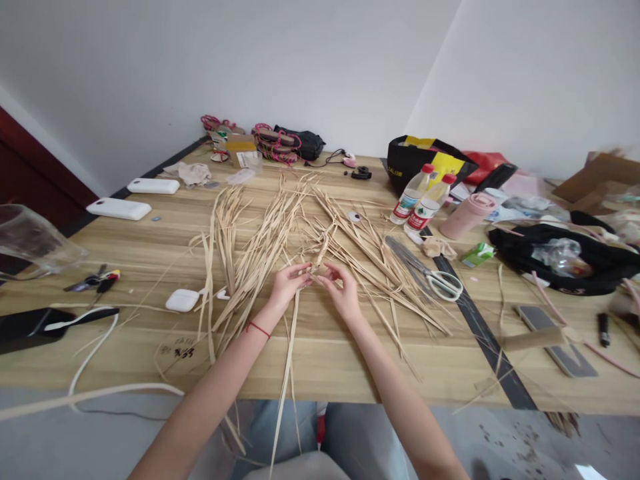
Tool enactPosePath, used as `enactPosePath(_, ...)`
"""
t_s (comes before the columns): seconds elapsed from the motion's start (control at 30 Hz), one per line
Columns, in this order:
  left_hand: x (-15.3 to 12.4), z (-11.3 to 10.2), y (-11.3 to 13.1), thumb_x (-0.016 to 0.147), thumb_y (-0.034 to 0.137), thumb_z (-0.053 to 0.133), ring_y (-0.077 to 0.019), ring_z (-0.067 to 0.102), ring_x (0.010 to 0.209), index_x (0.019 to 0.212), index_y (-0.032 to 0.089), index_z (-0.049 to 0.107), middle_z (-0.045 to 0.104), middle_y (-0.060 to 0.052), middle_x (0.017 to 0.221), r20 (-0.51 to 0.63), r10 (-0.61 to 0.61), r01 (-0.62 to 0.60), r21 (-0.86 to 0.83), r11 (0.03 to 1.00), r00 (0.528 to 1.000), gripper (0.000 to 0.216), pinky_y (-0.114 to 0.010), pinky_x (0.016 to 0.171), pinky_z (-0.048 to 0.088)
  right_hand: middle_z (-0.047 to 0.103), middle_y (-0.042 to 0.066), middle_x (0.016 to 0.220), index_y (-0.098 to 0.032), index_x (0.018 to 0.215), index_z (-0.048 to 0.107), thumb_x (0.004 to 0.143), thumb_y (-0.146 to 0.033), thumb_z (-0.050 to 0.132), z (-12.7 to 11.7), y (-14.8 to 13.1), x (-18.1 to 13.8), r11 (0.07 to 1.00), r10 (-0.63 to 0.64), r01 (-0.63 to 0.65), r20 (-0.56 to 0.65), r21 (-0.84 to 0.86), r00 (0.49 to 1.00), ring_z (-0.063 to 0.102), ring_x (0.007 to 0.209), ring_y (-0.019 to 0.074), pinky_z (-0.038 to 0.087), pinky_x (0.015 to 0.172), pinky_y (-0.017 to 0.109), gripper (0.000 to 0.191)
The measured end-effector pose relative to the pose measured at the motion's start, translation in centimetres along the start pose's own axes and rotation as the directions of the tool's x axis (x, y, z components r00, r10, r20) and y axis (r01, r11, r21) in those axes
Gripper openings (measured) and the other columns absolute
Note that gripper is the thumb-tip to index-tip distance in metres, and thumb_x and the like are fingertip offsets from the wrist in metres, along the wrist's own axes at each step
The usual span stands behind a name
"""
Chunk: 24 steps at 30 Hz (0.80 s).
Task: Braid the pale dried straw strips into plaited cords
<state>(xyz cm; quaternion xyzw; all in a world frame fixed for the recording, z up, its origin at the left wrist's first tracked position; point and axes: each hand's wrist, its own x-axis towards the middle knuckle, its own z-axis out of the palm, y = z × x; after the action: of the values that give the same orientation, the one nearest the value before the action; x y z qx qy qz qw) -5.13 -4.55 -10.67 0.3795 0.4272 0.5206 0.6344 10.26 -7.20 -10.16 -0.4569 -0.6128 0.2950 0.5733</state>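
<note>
Between my two hands is a small braided straw piece (322, 252), with loose straw ends trailing from it toward my lap. My left hand (289, 283) pinches its lower left side, fingers closed. From the other side my right hand (341, 285) grips it with thumb and fingers, close to the left fingertips. Long dry straw strips (267, 243) lie in bundles beyond and to the left of my hands. More strips (370, 257) fan out on the right. Exactly how the strands run under my fingertips is too small to make out.
Scissors (443, 283) with pale handles lie right of the straw. Two plastic bottles (424, 207), a pink cup (467, 217) and a black bag (565, 257) stand farther right. A white earbud case (182, 300) sits left of my forearm. Cables (95, 353) cross the table's left edge.
</note>
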Motion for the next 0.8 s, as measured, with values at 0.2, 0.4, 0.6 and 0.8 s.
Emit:
enactPosePath(0.2,-0.2,0.3,-0.3,0.057,0.023,0.082,-0.0183,0.068,0.076,0.098,0.012,0.07,0.071,-0.01,0.101,0.011,0.003,-0.003,0.028,1.0,1.0,0.044,-0.038,0.081,0.056,0.071,0.006,0.093,-0.025,0.102,0.07,0.081,-0.033,0.062,-0.7,0.1,0.3,1.0,-0.001,0.001,0.1,-0.002,0.995,0.063,0.084,0.0202,0.05,0.078,0.036,0.023)
enactPosePath(0.4,-0.3,0.2,-0.3,0.059,0.022,0.081,-0.0181,0.068,0.076,0.095,0.013,0.071,0.07,-0.011,0.104,0.041,-0.003,0.002,0.031,1.0,0.999,0.039,-0.039,0.08,0.057,0.07,0.007,0.1,-0.026,0.099,0.07,0.088,-0.031,0.054,-1.5,0.0,0.7,0.998,-0.053,0.054,0.133,-0.006,0.99,0.063,0.096,0.0217,0.048,0.088,0.039,0.02)
enactPosePath(0.6,-0.5,0.5,-0.2,0.062,0.021,0.079,-0.0178,0.068,0.073,0.098,0.014,0.07,0.071,-0.011,0.102,0.085,-0.025,0.016,0.101,0.995,0.996,0.037,-0.038,0.077,0.057,0.07,0.007,0.094,-0.024,0.093,0.071,0.084,-0.034,0.059,-1.9,-0.2,1.0,0.999,-0.041,0.044,0.124,-0.023,0.991,0.063,0.09,0.0211,0.049,0.084,0.036,0.018)
enactPosePath(0.8,-0.7,0.9,0.1,0.063,0.021,0.078,-0.0183,0.068,0.075,0.1,0.014,0.069,0.069,-0.012,0.108,0.152,-0.039,0.014,0.164,0.986,0.988,0.039,-0.036,0.074,0.057,0.068,0.006,0.085,-0.022,0.08,0.071,0.081,-0.034,0.063,-2.7,0.2,1.5,0.999,-0.031,0.029,0.103,0.015,0.994,0.063,0.085,0.0207,0.049,0.08,0.036,0.015)
